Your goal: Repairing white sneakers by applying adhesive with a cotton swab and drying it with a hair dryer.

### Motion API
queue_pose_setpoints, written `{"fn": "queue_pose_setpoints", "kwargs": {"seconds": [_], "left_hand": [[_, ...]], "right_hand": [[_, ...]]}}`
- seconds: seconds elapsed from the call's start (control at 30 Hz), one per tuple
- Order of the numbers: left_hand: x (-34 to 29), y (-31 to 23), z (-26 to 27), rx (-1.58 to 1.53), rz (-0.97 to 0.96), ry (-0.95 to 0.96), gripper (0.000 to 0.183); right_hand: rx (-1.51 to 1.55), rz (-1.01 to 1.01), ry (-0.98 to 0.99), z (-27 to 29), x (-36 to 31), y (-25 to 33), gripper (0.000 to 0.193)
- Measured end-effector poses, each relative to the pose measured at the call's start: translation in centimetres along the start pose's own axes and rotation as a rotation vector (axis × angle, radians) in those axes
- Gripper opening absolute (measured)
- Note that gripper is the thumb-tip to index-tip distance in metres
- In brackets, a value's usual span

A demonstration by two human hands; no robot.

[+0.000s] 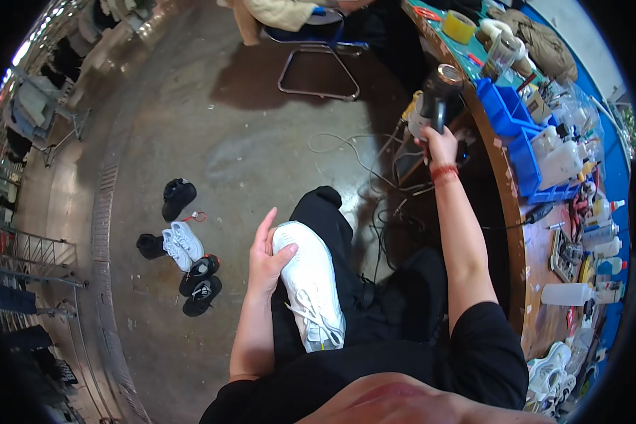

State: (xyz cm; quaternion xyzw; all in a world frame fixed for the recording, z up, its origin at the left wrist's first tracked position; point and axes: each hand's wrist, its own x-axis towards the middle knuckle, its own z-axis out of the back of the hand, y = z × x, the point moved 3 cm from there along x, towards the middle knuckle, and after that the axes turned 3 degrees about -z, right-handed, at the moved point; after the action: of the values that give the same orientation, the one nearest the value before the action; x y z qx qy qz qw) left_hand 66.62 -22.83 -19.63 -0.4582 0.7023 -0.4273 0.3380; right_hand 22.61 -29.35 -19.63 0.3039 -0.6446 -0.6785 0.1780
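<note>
A white lace-up sneaker (309,272) rests on my lap, its toe pointing away from me and its laces loose near my body. My left hand (267,265) grips the toe end from the left, thumb across the upper and fingers along the side. Out to the right, beside the workbench edge, my right hand (442,147) is closed round the handle of a black hair dryer (443,86). A round, brass-coloured end of the dryer faces up. The dryer is held well apart from the sneaker.
A wooden workbench (512,233) curves along my right, with blue bins (526,166), several bottles and yellow tape (459,27). Cables (380,226) trail on the floor beneath. Several shoes (184,244) lie on the floor at left. Ahead stands a chair (321,71) with a person partly visible.
</note>
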Motion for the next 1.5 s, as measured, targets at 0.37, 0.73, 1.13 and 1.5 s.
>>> {"fn": "queue_pose_setpoints", "kwargs": {"seconds": [0.37, 0.73, 1.13, 1.5], "left_hand": [[-1.4, -1.4, 1.7, 0.179, -0.116, -0.076, 0.081], [-3.6, -2.9, -0.2, 0.318, -0.249, 0.027, 0.069], [-3.1, -1.8, -2.6, 0.449, -0.245, 0.023, 0.076], [-3.3, -1.6, -4.7, 0.575, -0.19, 0.048, 0.084]], "right_hand": [[0.072, 0.263, 0.199, 6.6, -27.1, 3.2, 0.022], [-0.028, 0.052, 0.581, 8.1, -34.3, 3.3, 0.016], [0.029, 0.017, 0.518, 11.0, -33.1, 2.4, 0.015], [0.15, -0.094, 0.449, 12.9, -33.6, 2.8, 0.015]]}}
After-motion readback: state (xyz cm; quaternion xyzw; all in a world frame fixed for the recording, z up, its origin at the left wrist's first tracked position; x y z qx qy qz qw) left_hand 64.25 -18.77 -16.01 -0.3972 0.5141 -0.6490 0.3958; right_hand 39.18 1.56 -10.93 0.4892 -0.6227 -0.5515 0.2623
